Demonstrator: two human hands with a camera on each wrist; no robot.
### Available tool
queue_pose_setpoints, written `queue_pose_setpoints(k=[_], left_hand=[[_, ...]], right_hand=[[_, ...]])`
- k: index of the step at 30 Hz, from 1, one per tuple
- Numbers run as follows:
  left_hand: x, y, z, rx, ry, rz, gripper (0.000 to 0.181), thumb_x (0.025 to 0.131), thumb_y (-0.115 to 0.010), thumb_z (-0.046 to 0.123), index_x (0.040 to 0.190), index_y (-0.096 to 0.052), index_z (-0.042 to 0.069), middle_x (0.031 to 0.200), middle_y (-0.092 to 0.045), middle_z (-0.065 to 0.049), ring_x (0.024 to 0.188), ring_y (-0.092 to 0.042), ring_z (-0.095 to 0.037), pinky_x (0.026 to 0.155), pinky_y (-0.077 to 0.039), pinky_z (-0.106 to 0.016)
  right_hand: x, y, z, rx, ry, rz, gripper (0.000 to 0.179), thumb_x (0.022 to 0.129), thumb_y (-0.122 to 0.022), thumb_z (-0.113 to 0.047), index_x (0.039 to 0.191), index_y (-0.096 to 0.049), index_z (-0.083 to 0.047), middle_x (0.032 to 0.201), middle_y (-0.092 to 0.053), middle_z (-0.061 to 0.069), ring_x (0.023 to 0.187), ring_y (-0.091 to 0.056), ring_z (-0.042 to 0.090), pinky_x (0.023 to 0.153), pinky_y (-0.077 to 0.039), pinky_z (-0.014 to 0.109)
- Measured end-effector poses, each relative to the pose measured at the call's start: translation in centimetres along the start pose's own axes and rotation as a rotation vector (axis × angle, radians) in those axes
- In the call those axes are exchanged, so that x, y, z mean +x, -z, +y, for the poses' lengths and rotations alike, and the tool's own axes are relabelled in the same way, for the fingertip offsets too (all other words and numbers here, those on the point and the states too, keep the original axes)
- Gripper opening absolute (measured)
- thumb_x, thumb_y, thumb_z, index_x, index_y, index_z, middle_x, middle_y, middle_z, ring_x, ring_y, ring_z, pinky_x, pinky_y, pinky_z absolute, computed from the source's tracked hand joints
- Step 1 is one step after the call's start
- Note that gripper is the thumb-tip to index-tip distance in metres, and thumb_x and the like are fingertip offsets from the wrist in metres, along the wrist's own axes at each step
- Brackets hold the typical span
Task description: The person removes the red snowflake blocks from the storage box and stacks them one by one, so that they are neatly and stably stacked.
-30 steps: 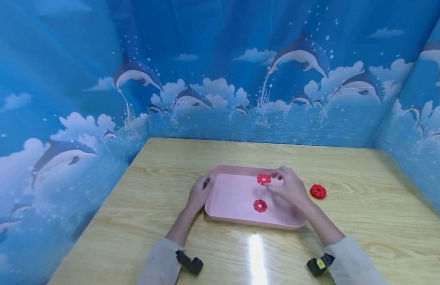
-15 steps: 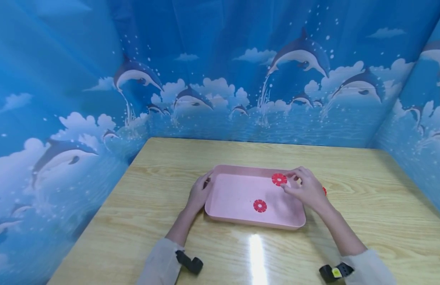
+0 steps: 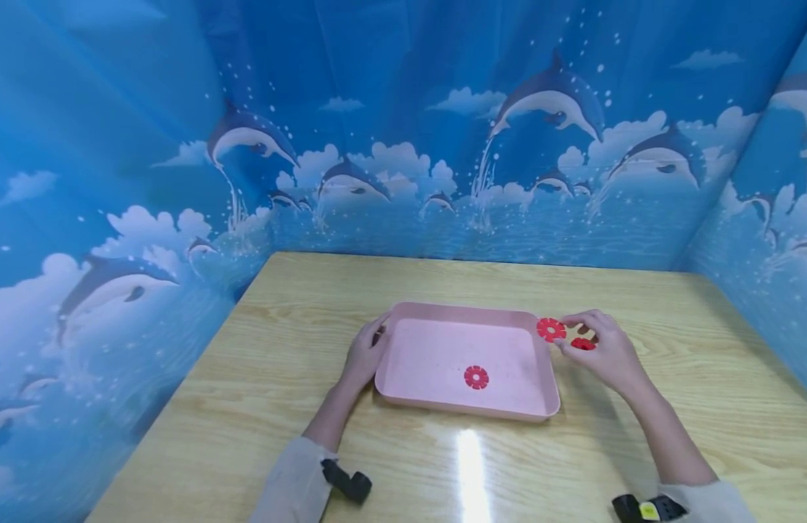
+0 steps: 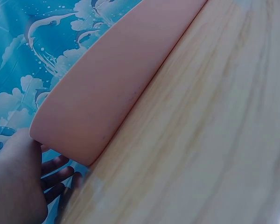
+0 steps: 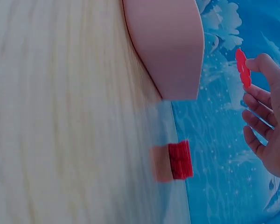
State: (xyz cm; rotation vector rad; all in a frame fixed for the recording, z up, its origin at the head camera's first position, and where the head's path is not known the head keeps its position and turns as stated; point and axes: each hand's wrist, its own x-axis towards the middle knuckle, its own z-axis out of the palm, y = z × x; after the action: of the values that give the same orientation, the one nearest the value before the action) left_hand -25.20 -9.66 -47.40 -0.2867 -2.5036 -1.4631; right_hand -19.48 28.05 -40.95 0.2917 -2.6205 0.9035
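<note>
My right hand [image 3: 602,349] pinches a red notched snowflake disc [image 3: 550,330] between thumb and fingertips, held up at the tray's right rim. In the right wrist view the disc [image 5: 243,68] shows nearly edge-on. Below that hand, a stack of red snowflake discs [image 5: 180,160] stands on the table, partly hidden by the fingers in the head view. Another red disc [image 3: 476,377] lies flat inside the pink tray [image 3: 436,349]. My left hand [image 3: 365,356] holds the tray at its left side, its thumb at the rim and the other fingers beside the outer wall [image 4: 98,84].
The light wood table [image 3: 246,407] reaches back to a blue dolphin-print curtain [image 3: 403,218], which also runs along the left and right sides. A bright light reflection lies on the tabletop in front of the tray.
My right hand has carried the red disc rightward, from over the tray to its right rim near the stack. My left hand and the tray have stayed in place.
</note>
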Motion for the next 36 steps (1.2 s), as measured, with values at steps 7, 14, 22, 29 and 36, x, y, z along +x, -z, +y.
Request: queue_pose_setpoints(k=[7,14,22,29,36], left_hand=[[0.1,-0.1,-0.2,0.009,-0.001,0.005,0.04,0.09,-0.053,0.004,0.129,-0.053,0.009,0.102,-0.058,-0.014,0.092,-0.055,-0.028,0.084,-0.046,-0.043],[0.0,-0.1,-0.2,0.005,0.001,0.003,0.04,0.09,-0.053,0.004,0.129,-0.052,0.008,0.102,-0.058,-0.014,0.092,-0.055,-0.028,0.083,-0.046,-0.043],[0.0,-0.1,-0.1,-0.003,-0.002,0.0,0.04,0.09,-0.053,0.003,0.129,-0.052,0.007,0.103,-0.058,-0.015,0.092,-0.055,-0.029,0.084,-0.046,-0.043],[0.0,-0.1,0.0,-0.009,-0.014,0.003,0.039,0.089,-0.052,0.003,0.129,-0.052,0.005,0.102,-0.058,-0.015,0.092,-0.055,-0.029,0.084,-0.046,-0.043],[0.1,0.0,0.0,-0.002,0.001,0.0,0.039,0.09,-0.053,0.005,0.129,-0.052,0.006,0.102,-0.058,-0.014,0.092,-0.055,-0.029,0.083,-0.046,-0.043]], right_hand=[[-0.9,1.2,1.7,0.016,-0.023,0.043,0.032,0.079,-0.071,-0.016,0.107,-0.061,-0.001,0.098,-0.055,0.011,0.084,-0.047,0.024,0.063,-0.042,0.026],[-1.7,1.7,3.5,0.028,-0.036,0.06,0.033,0.079,-0.071,-0.015,0.107,-0.061,0.0,0.101,-0.054,0.01,0.085,-0.045,0.022,0.062,-0.039,0.017],[-2.1,1.6,5.3,0.056,-0.035,0.082,0.032,0.08,-0.071,-0.014,0.107,-0.061,0.001,0.101,-0.053,0.009,0.083,-0.045,0.013,0.061,-0.039,0.014],[-2.6,1.0,7.0,0.091,-0.034,0.073,0.03,0.08,-0.07,-0.01,0.106,-0.061,0.002,0.1,-0.052,0.008,0.084,-0.045,0.009,0.063,-0.04,0.013],[-2.8,0.7,8.1,0.092,-0.054,0.042,0.032,0.083,-0.068,-0.016,0.11,-0.061,0.0,0.103,-0.052,0.008,0.085,-0.045,0.009,0.066,-0.039,0.012]])
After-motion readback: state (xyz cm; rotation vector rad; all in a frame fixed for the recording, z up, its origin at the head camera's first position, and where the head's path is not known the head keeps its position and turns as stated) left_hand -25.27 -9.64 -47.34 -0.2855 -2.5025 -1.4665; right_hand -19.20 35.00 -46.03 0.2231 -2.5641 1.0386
